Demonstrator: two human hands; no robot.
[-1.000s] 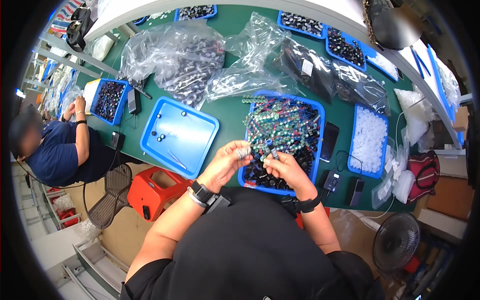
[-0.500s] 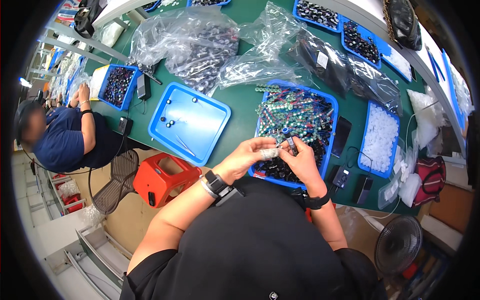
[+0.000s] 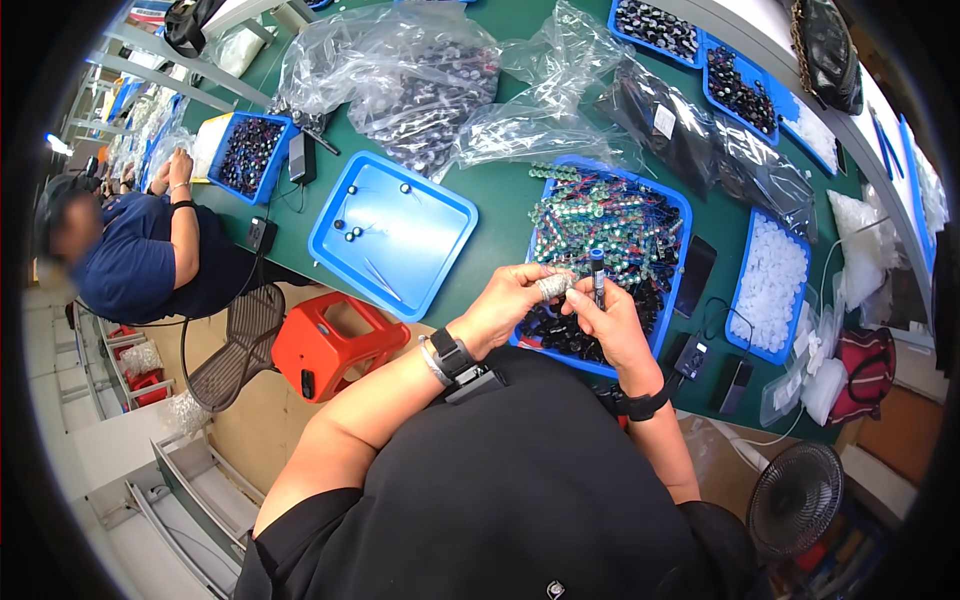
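Note:
Over the near part of a blue tray (image 3: 684, 290), my two hands meet with their fingertips close together. My right hand (image 3: 615, 328) is closed round a dark marker pen (image 3: 597, 277) with a blue end, which stands nearly upright. My left hand (image 3: 503, 305) is closed in a pinch; what lies between its fingertips is too small to make out. A whitish wrap (image 3: 552, 287) covers one of its fingers. Under the hands, the tray holds strands of small greenish round parts (image 3: 600, 220) with red wires, and black parts (image 3: 570, 335) at its near end.
Left stands a blue tray (image 3: 325, 225) with a few small dark parts and tweezers (image 3: 382, 280). Right are a phone (image 3: 695, 276) and a tray of white pieces (image 3: 768, 285). Plastic bags (image 3: 420, 100) lie behind. A co-worker (image 3: 135, 258) sits at far left by a red stool (image 3: 335, 345).
The marker pen has turned from a tilt to nearly upright in my right hand. Both hands stay close together over the tray. The whole view has shifted slightly.

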